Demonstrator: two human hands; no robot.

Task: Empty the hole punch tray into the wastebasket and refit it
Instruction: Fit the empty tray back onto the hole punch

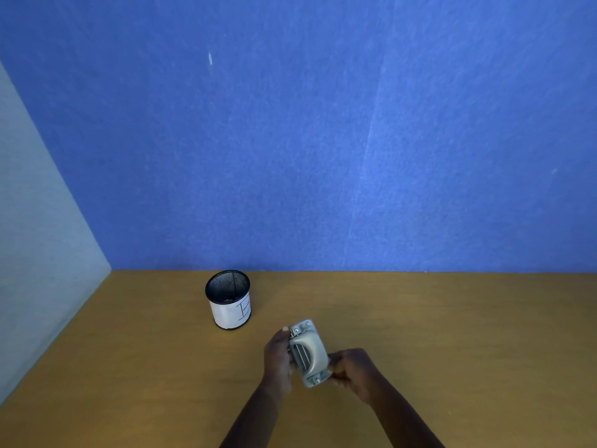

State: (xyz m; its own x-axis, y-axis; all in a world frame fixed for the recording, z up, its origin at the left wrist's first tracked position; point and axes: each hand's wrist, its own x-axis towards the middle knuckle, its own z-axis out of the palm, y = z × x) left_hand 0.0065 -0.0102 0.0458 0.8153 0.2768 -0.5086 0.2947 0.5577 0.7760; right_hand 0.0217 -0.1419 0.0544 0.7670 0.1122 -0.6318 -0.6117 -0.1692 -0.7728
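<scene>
A grey metal hole punch [309, 352] is held above the wooden table, its curved handle facing me. My left hand [278, 357] grips its left side, fingers wrapped behind it. My right hand [350, 370] holds its lower right end. Its tray is hidden from me, so I cannot tell whether it is fitted. A small black mesh wastebasket [228, 299] with a white paper label stands upright on the table, to the left of and beyond the punch, apart from both hands. A few pale scraps lie at its bottom.
The wooden table [452, 334] runs to a blue wall [323, 140] at the back. A pale grey panel [38, 253] closes off the left side.
</scene>
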